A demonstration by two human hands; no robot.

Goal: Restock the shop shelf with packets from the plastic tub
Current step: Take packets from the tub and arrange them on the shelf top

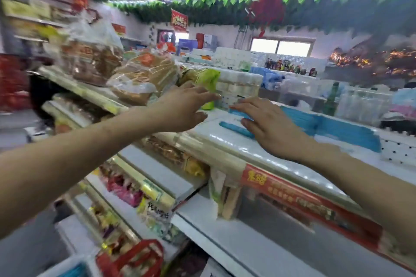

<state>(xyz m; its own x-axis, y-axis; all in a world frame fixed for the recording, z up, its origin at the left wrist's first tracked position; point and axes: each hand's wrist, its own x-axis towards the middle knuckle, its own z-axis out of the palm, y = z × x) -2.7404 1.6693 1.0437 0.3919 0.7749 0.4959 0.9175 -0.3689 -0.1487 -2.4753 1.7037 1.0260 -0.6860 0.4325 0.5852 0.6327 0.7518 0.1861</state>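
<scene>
Both my hands reach over the white top shelf (265, 148) of the shop rack. My left hand (186, 108) hovers with straight fingers beside a green-yellow packet (206, 81) that stands on the shelf; whether it touches the packet is unclear. My right hand (267, 126) lies flat with its fingers on a blue-and-white packet (236, 129) lying on the shelf top. The plastic tub (65, 270) shows only as a white rim at the bottom left corner. The picture is blurred by motion.
Clear bags of bread (141, 74) sit on the shelf top to the left. A pack of white bottles (238, 87) stands behind my hands. Lower shelves hold mixed snack packets (126, 189). A red bag (132, 258) hangs low. Blue packs (333, 128) lie to the right.
</scene>
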